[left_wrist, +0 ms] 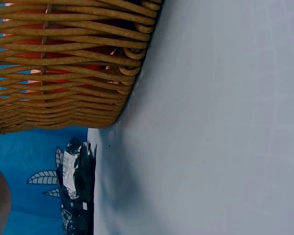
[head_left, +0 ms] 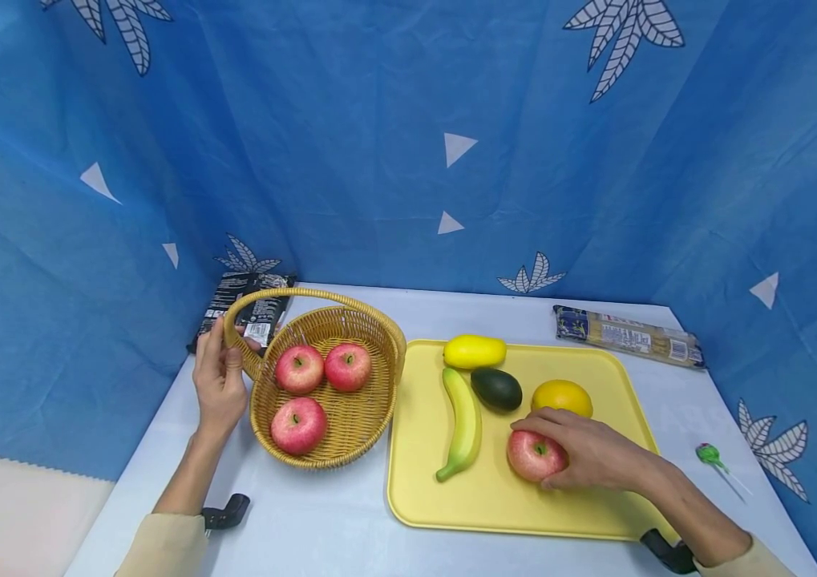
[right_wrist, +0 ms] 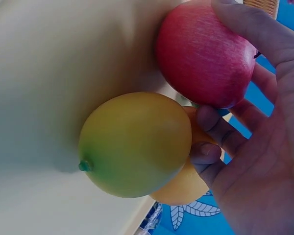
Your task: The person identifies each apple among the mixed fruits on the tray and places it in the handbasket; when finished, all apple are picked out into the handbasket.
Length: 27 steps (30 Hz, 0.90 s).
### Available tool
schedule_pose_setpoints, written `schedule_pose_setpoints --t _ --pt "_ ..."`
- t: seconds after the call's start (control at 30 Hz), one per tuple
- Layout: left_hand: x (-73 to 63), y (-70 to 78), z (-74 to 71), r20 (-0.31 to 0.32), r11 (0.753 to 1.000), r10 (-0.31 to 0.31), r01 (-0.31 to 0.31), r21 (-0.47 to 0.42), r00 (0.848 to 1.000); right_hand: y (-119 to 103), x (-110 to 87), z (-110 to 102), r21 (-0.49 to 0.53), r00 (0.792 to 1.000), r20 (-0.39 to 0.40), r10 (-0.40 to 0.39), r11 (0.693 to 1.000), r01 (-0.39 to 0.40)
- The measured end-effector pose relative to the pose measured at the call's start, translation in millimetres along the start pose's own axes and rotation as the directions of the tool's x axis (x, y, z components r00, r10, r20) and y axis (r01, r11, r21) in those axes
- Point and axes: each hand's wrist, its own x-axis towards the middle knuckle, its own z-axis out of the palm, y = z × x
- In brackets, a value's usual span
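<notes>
My left hand point(head_left: 220, 389) grips the base of the handle of a woven basket point(head_left: 350, 421) at its left side. Three red apples lie inside, one apple point(head_left: 298, 426) nearest me. Over the yellow tray point(head_left: 437, 509), my right hand point(head_left: 592, 450) holds another red apple point(head_left: 532, 458) between thumb and fingers. The right wrist view shows this apple point(right_wrist: 206, 54) from the side, stem toward the palm. Beside it, close to the curled lower fingers, is a yellow-green fruit point(right_wrist: 137, 144), hidden by the hand in the head view. A yellow-orange fruit point(head_left: 562, 397) sits just behind the hand.
Also on the tray are a banana point(head_left: 462, 425), a dark green avocado point(head_left: 496, 389) and a yellow oblong fruit point(head_left: 475, 352). A noodle packet point(head_left: 628, 335) lies behind it, a lollipop point(head_left: 711, 455) to its right. A black packet point(head_left: 231, 300) lies behind the basket.
</notes>
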Motion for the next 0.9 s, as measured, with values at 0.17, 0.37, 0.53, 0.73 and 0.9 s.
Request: schedule_pose_setpoints --t 0.17,0.37,0.53,0.73,0.9 --pt "-0.6 0.6 0.0 0.000 1.000 0.007 -0.007 -0.009 1.000 -2 0.7 -1 -0.010 1.000 -0.011 -0.010 1.000 0.010" --pt "-1.1 -0.1 0.3 -0.005 1.000 0.009 -0.009 -0.003 1.000 -5 2.8 -3 -0.001 1.000 -0.017 -0.020 1.000 0.020" --pt "-1.5 -0.6 0.1 -0.004 1.000 0.006 -0.006 -0.007 1.000 -8 5.0 -2 -0.006 0.999 -0.035 -0.042 0.999 0.041" --pt "1.2 6.9 1.3 0.000 1.000 0.010 -0.010 -0.013 1.000 -13 7.8 -2 0.013 0.997 -0.038 -0.066 0.998 0.067" --pt "0.6 5.1 1.4 0.002 1.000 0.008 -0.008 -0.006 1.000 -19 8.9 -4 0.023 0.998 -0.026 -0.062 0.998 0.063"
